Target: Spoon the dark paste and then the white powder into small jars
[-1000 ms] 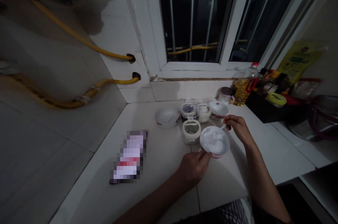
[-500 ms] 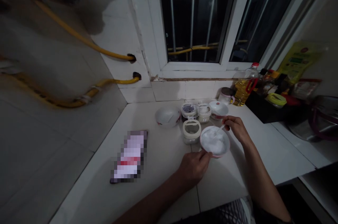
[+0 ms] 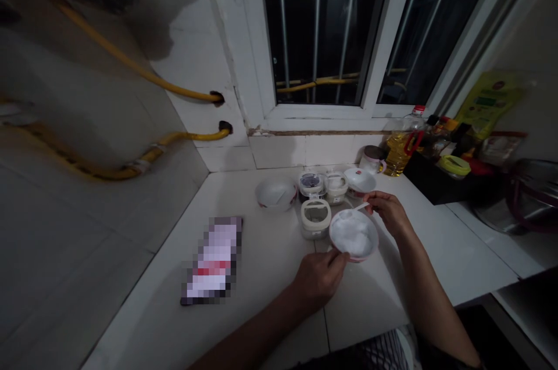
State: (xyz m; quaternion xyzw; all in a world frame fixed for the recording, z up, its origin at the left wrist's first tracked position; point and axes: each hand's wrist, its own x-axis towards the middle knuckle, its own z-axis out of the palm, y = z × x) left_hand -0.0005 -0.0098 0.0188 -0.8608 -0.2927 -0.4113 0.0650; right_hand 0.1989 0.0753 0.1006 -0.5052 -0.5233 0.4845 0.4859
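A round pink-rimmed container (image 3: 354, 234) full of white powder sits on the white counter (image 3: 261, 265). My left hand (image 3: 319, 277) grips its near rim. My right hand (image 3: 386, 210) holds a small white spoon (image 3: 358, 207) whose tip hangs over the container's far edge. Just behind stand a small lidded jar (image 3: 315, 218), two more small jars (image 3: 325, 185) and two open white bowls (image 3: 276, 193).
A phone (image 3: 213, 259) lies on the counter to the left. An oil bottle (image 3: 403, 146), sauce bottles and a black rack (image 3: 440, 175) crowd the back right, with a pot (image 3: 518, 198) beyond. Yellow hoses (image 3: 131, 166) run along the left wall under the window.
The spoon dipped into the white powder half a second ago and has lifted back to the container's far rim. My left hand has stayed on the near rim.
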